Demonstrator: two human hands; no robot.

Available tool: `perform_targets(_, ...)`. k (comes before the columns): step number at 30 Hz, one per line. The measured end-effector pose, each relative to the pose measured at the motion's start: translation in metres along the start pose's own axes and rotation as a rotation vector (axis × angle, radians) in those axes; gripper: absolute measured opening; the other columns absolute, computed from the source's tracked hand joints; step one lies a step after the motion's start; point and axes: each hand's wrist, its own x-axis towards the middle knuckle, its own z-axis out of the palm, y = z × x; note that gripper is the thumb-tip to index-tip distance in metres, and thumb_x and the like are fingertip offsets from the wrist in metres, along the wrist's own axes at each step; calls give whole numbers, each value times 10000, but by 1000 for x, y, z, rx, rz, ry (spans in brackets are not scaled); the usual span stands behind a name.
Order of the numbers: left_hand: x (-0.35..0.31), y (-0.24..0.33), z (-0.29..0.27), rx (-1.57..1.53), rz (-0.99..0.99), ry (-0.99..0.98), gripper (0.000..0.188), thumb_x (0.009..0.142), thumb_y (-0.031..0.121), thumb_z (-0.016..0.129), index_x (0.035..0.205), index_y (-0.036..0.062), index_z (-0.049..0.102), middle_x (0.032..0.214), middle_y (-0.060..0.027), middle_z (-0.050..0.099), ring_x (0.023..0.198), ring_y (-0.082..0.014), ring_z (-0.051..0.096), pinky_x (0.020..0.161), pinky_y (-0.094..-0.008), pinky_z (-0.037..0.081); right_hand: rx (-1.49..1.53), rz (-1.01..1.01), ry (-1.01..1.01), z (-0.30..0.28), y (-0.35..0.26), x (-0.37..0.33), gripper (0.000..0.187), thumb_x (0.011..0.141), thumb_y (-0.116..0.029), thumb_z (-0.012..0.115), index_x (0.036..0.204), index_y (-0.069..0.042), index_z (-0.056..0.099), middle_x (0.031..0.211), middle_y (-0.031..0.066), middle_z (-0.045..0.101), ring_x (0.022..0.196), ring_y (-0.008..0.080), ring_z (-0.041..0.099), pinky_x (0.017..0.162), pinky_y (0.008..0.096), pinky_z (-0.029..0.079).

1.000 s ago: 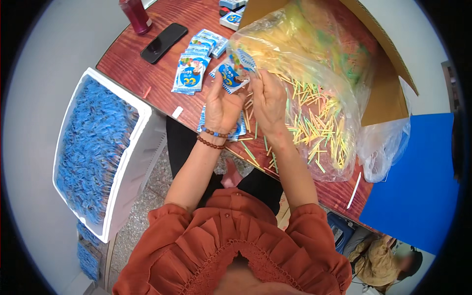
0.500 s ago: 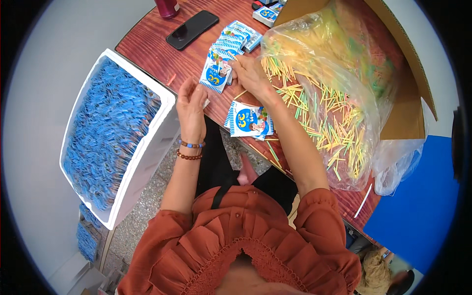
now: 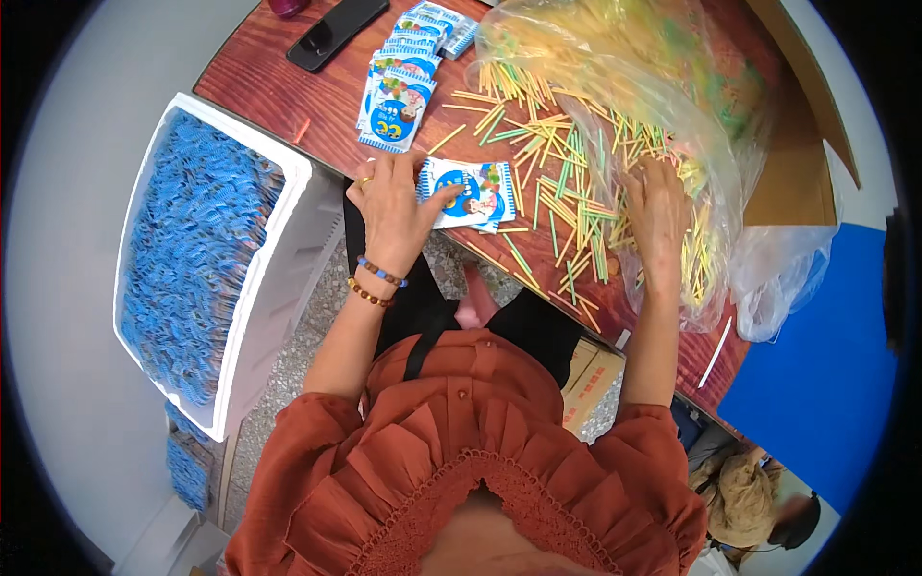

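My left hand (image 3: 392, 206) is at the table's near edge, its fingers apart and its thumb laid across a small pile of blue-and-white packets (image 3: 485, 202). Just beyond lies an overlapping row of similar packets (image 3: 392, 110), with no hand on it. Over to the right, my right hand (image 3: 659, 216) reaches into loose thin yellow and green sticks (image 3: 571, 192). Its fingers are bent down but spread, and the tips are partly lost among the sticks. A clear plastic bag (image 3: 595, 38) of more sticks lies against that hand.
A white foam box (image 3: 296, 178) full of blue packets stands left of the table. A black phone (image 3: 336, 34) lies at the far left. An open cardboard box (image 3: 783, 197) surrounds the bag at right, beside a blue surface (image 3: 816, 336). One white stick (image 3: 715, 355) lies apart.
My right hand has left the packet row and moved right into the sticks. My left hand has come down onto the near packets. The whole view has shifted slightly.
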Motion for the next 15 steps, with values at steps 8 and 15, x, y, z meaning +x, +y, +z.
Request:
perform_targets(8,0,-4,18,126,167,69,360,703,224,777,952,92,553,917,-53,521,902,-264,480,807,-402,304,948,-245,-175,44,-89,7,224,803,-150,659,986,-30,613,905,111,595,842,253,593,732,335,476)
perform_targets(15,11,-8,15,-96,193,104,265,722,127,763,908,57,587,828,-57,541,773,-214,503,705,-346,354,755,-448,-166,59,-94,29,150,796,-196,657,779,-53,614,798,64,598,766,249,591,648,346,467)
